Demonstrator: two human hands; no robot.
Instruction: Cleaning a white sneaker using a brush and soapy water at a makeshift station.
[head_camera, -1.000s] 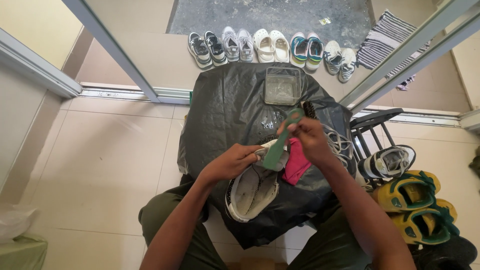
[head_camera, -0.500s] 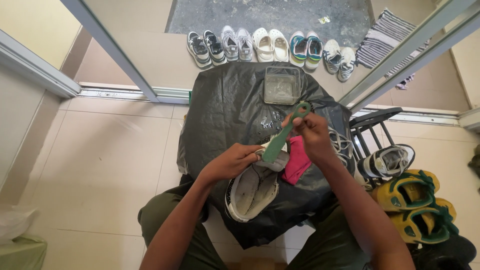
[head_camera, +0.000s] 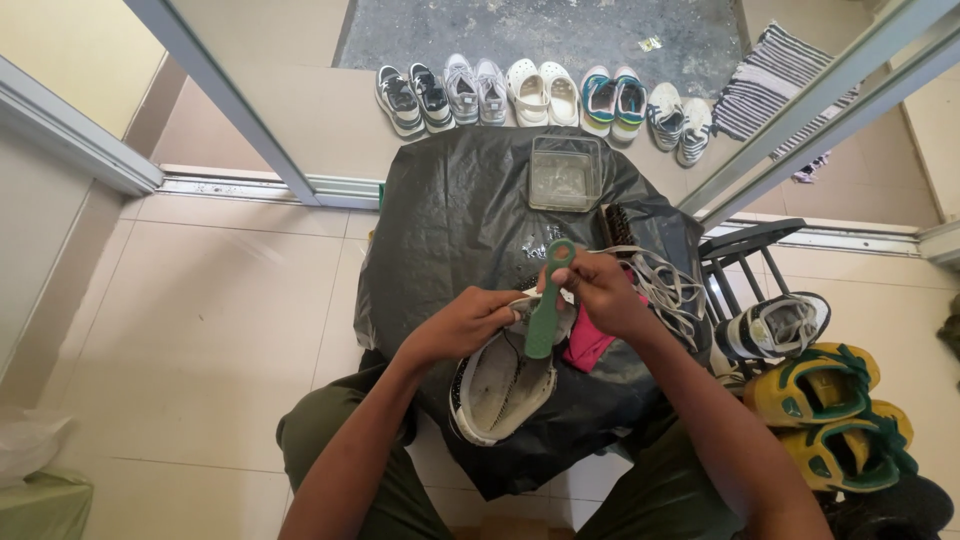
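Observation:
A white sneaker (head_camera: 500, 385) lies sole-up on a black plastic sheet (head_camera: 450, 220) spread over a small table. My left hand (head_camera: 470, 322) grips the sneaker's upper end and steadies it. My right hand (head_camera: 598, 290) holds a green long-handled brush (head_camera: 546, 300), its handle loop pointing away from me and its lower end over the sole. A pink cloth (head_camera: 590, 343) lies under my right wrist. White laces (head_camera: 665, 280) sit in a loose pile to the right.
A clear square tub (head_camera: 566, 175) and a dark brush (head_camera: 620, 222) sit at the sheet's far side. Several pairs of shoes (head_camera: 540, 92) line the floor beyond. A black rack (head_camera: 745, 250) holds a sneaker (head_camera: 775, 325); yellow-green sandals (head_camera: 830, 405) lie right.
The green brush has swung from a slanted line to nearly upright, and its lower end has come down onto the sole. My right hand shifted slightly left.

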